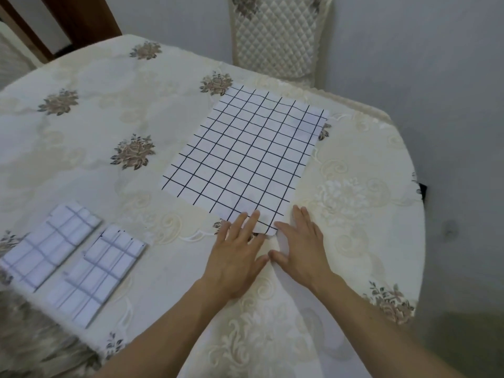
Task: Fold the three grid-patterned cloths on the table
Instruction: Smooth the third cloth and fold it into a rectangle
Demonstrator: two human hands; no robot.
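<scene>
forearms: we see two bare forearms (163, 336) at the bottom edge, nearer us than the flat cloth (245, 156).
first folded cloth (51, 241): folded small, far left of the flat cloth.
second folded cloth (101, 274): folded, just right of the first, still well left of the flat cloth.
left hand (234, 255): flat, fingers straight, fingertips resting on the flat cloth's near corner, gripping nothing.
flat cloth: spread unfolded on the table (354, 214), black grid up.
right hand (298, 249): flat, fingers straight, holding nothing, just right of that near corner; whether it touches, we cannot tell.
chair (275, 36): quilted back, beyond the flat cloth.
</scene>
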